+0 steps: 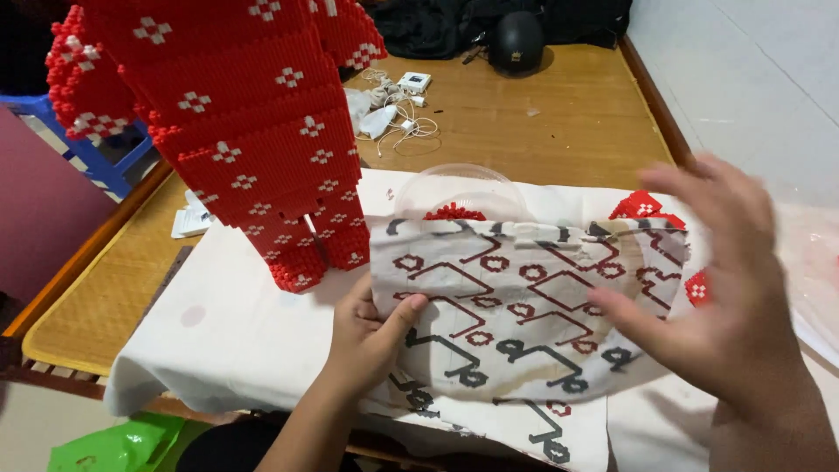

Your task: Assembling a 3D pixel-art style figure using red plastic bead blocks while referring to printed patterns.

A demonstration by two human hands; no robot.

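My left hand [371,332] grips the left edge of a white sheet [516,297] printed with red and black winding lines and held up off the table. My right hand [717,288], blurred, is spread flat against the sheet's right side with fingers apart. Behind the sheet's top edge stands a clear plastic bowl [459,185] with small red bricks [454,212] in it. More small red and white brick pieces [642,206] lie by the sheet's upper right. A tall figure [236,122] built of red bricks with white flower marks stands at the left.
A white cloth [236,332] covers the near part of a wooden table [559,122]. White cables and a charger [398,109] lie behind the figure. A black helmet [516,39] and dark bags sit at the far edge. A green bag [114,446] is at the bottom left.
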